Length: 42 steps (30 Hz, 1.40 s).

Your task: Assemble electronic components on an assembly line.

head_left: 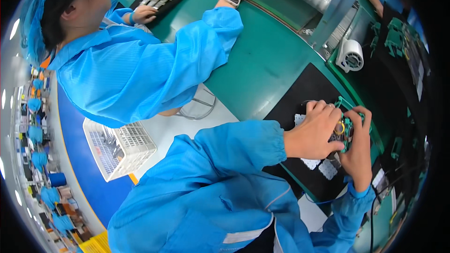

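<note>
Your left hand (313,133) and right hand (358,154) hold a green circuit-board assembly (348,130) from both sides

Your grip is narrow, fingers bent round the edges of the assembly, which sits between your hands over the black mat (300,94). The left hand reaches across its near and left side, the right hand cups the right; holding it from opposite sides probably keeps it from twisting and leaves its middle, with a yellow ring-shaped part (341,127), in your sight. Your fingers cover much of the rest, so you cannot tell from here whether it is lifted or resting on the mat.

White patterned pieces (328,169) lie on the mat close by your hands, likely to be within easy reach. The mat itself presumably shields the parts from the hard green bench (262,61). Beyond it, a white round-mouthed blower (351,56) stands near the bench's far edge, its mouth facing your side, perhaps so that its air reaches where you work
</note>
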{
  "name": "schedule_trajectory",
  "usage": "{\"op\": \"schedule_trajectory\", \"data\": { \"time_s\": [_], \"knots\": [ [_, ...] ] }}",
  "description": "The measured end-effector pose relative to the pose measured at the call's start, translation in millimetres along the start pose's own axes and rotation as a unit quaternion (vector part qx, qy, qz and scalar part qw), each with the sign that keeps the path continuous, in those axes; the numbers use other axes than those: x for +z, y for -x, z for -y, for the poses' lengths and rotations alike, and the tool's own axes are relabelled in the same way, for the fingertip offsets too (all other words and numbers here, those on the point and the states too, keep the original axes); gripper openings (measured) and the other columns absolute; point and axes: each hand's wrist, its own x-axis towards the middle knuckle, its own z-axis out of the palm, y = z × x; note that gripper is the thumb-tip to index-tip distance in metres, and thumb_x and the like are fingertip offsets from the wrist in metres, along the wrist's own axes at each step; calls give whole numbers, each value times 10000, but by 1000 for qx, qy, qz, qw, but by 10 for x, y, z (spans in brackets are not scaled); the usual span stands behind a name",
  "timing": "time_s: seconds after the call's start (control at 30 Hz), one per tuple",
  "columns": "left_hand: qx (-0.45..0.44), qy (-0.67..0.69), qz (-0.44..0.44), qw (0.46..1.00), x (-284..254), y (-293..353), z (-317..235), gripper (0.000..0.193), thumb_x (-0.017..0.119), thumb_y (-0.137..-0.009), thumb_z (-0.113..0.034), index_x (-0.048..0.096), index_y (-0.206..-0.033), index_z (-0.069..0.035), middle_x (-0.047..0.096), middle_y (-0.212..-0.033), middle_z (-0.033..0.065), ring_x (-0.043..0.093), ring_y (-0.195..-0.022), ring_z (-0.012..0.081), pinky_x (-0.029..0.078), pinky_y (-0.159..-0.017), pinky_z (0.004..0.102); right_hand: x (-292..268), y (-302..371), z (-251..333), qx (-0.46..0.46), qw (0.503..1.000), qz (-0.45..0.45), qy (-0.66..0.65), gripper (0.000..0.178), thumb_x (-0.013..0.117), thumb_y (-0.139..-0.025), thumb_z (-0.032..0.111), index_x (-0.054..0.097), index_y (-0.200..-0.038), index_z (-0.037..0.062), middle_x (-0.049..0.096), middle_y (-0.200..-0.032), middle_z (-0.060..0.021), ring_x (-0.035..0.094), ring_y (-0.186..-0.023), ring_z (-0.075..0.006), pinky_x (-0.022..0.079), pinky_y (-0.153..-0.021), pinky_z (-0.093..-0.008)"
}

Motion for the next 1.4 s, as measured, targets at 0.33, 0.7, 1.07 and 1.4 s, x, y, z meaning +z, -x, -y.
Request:
{"op": "schedule_trajectory", "data": {
  "time_s": [0.33, 0.7, 1.07, 1.4],
  "knots": [
    [-61, 43, 1, 997, -153, -65, -13, 551, 820, -737, -306, 516, -1045, 35, 520, -996, 195, 542, -923, 391, 438, -811, 440, -240, -257, -78, -101, 987, 123, -36, 799, 816, -605, 0, 476, -1318, 120, 348, -1430, -222, 477, -1248, -456, 455, -993, -471],
    [-171, 51, 97, 979, -528, 115, 556, 348, 686, -876, -238, 565, -1048, 40, 596, -1014, 223, 571, -1043, 430, 454, -916, 498, -208, -360, -438, -35, 957, 265, 111, 845, 684, -608, -127, 491, -1387, 136, 320, -1517, -209, 390, -1317, -467, 365, -1096, -491],
    [-61, -281, -173, 942, -439, 68, 306, 260, 822, -709, -63, 622, -871, -32, 574, -932, 135, 586, -875, 333, 480, -734, 417, -229, -334, -791, -90, 979, 145, 109, 765, 563, -613, -210, 492, -1291, 138, 468, -1269, -156, 544, -1033, -407, 469, -762, -443],
    [42, 149, 58, 986, 375, 62, -229, 355, 710, -781, 76, 584, -1102, -7, 621, -984, 155, 672, -833, 297, 541, -728, 354, -441, 519, -666, -65, 996, 54, -20, 794, 680, -614, -189, 452, -1303, 132, 343, -1441, -135, 600, -1009, -412, 505, -684, -452]
  ]
}}
